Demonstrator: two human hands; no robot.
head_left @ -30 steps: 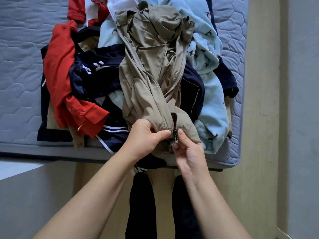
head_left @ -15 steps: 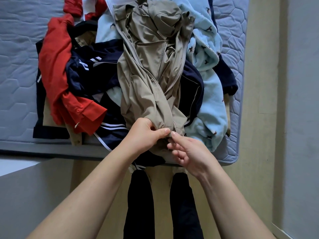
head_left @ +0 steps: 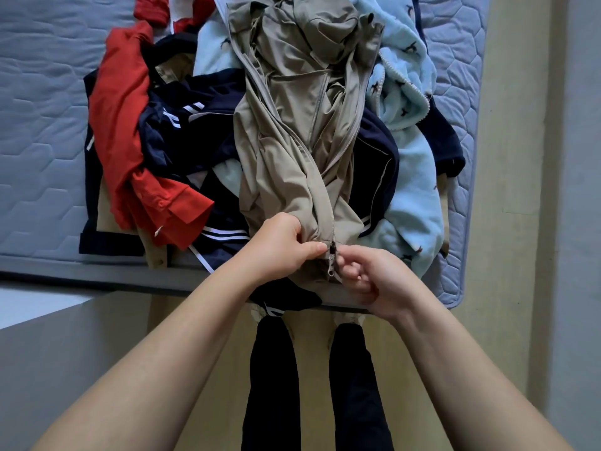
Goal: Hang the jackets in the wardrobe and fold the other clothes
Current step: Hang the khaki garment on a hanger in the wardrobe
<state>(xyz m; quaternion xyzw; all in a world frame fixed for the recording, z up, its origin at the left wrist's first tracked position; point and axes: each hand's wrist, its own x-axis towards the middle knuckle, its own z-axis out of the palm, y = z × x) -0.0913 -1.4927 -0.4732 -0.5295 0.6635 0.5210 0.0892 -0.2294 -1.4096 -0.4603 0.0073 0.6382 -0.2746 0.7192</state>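
Observation:
A beige zip jacket (head_left: 292, 131) lies lengthwise on top of a heap of clothes on the mattress (head_left: 39, 125). My left hand (head_left: 279, 245) grips the jacket's hem just left of the zipper. My right hand (head_left: 370, 278) pinches the hem on the zipper's right side, fingers curled by the metal zipper slider (head_left: 331, 255), which shows between the two hands. Around the jacket lie a red shirt (head_left: 130, 125), a navy garment with white stripes (head_left: 188, 131) and a light blue fleece (head_left: 413, 151).
The mattress edge (head_left: 97, 265) runs just in front of my legs (head_left: 273, 369), and a navy piece hangs over it. Yellowish floor (head_left: 507, 222) lies to the right, with a grey wall (head_left: 579, 222) beyond it. A grey surface (head_left: 65, 353) sits at lower left.
The right hand, which lay with its fingers loose by the hem half a second ago, now pinches beside the zipper slider. The slider hangs lower and is in plain sight. The left hand keeps its grip.

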